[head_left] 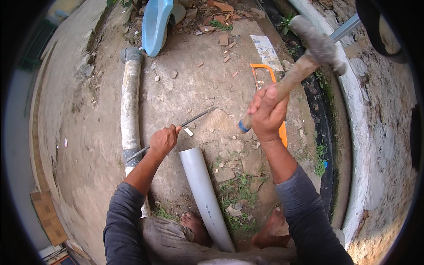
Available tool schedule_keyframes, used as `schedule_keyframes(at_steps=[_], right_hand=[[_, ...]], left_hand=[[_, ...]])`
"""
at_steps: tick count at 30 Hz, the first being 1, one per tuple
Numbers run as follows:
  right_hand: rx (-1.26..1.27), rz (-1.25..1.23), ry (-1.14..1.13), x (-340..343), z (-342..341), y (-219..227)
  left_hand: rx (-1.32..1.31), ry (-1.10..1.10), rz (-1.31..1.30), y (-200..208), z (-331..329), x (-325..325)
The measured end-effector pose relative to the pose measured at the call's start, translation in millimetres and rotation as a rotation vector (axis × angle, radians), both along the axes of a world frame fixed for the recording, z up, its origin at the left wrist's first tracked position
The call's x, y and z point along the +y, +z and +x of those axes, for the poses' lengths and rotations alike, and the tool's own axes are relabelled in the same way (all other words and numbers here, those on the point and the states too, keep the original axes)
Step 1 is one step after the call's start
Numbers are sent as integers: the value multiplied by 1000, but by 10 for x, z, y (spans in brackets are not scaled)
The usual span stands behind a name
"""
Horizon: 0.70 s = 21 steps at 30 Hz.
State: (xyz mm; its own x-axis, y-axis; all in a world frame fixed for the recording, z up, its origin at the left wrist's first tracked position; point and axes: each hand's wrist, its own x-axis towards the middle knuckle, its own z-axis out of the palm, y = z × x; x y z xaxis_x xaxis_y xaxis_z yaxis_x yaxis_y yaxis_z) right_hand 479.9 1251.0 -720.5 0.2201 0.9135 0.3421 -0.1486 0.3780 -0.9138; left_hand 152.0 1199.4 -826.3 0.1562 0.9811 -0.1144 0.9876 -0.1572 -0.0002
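Observation:
My left hand is closed around a thin dark metal rod; one end points away to the right over the ground, the other shows behind my wrist. In my right hand is the wooden handle of a hammer, raised so its heavy grey head is at the upper right. A blue band marks the handle's lower end. Between my feet lies a grey plastic pipe, its open end just right of my left hand. Under my right wrist, partly hidden, is an orange-framed hacksaw.
An old, dirty white pipe with grey fittings runs along the left. At the back stand a light-blue plastic object and broken brick pieces. A patterned tile lies near the dark gutter and rough wall on the right.

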Motion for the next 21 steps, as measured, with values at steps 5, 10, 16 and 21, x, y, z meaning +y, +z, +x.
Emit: schedule_keyframes(at_steps=[5,10,16,21], right_hand=[[-855,-996,444,-300,235,-911],[-1231,-693,465,-709,1418,-317],[-1175,-895,433,-2016,2473,-155],[-815,-1142,272,-3314,2651,-741]], left_hand=[[-40,3,26,-57,-140,-25],[-73,28,-212,324,-72,81],[-908,143,-760,900,410,8],[-1135,198,-1046,1476,1182,-173]])
